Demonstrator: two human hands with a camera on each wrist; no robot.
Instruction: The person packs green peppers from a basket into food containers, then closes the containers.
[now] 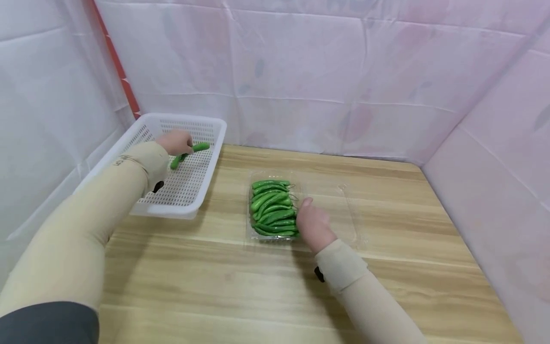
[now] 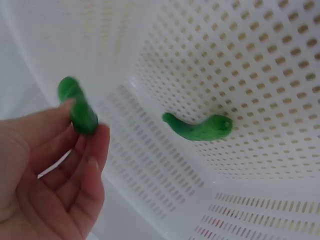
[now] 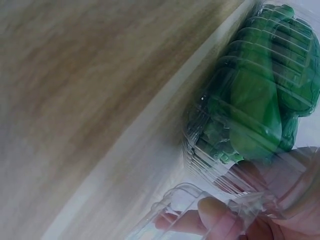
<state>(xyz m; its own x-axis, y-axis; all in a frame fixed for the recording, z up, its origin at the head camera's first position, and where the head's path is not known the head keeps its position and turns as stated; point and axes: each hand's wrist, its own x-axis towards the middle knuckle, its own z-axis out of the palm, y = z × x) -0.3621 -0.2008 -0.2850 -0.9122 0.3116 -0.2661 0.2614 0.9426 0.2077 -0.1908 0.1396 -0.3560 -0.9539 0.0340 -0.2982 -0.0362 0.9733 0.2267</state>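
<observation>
In the head view my left hand (image 1: 174,142) is over the white basket, pinching a green pepper (image 2: 84,110) between thumb and fingertips. A second, curved green pepper (image 2: 202,129) lies on the basket floor, shown in the left wrist view. My right hand (image 1: 315,224) is at the right side of a clear plastic clamshell box (image 1: 250,229), gripping its hinge edge. Through the plastic, its fingers (image 3: 215,212) show in the right wrist view. Several green peppers (image 1: 272,208) lie side by side in the box, stems toward the right.
The white perforated basket (image 1: 189,210) stands at the back left of the wooden table (image 1: 193,286). The box's transparent lid (image 1: 343,210) lies folded out to the right. Pale patterned cloth walls (image 1: 292,71) enclose the table at the back and sides.
</observation>
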